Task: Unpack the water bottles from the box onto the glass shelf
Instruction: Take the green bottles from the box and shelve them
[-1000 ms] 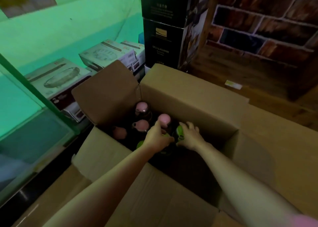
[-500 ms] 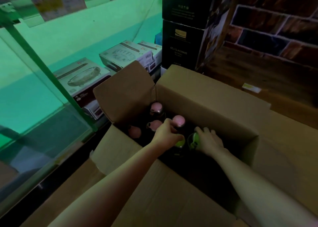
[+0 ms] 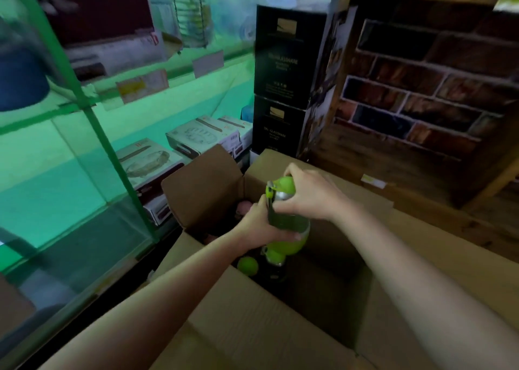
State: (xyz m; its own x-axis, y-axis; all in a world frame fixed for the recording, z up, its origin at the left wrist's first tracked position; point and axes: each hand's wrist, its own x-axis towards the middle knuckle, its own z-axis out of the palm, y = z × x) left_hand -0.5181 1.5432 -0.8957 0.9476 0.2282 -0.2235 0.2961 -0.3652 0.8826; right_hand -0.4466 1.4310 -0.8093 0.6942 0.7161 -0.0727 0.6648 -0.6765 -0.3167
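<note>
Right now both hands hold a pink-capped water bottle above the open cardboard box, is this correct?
Not quite: in the head view, the water bottle has a green cap, not pink. The left hand and right hand do hold it above the open cardboard box.

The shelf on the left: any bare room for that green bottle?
Yes: the glass shelf looks bare in front of the white boxes. Behind, those boxes crowd it. Both hands hold the bottle above the carton.
</note>
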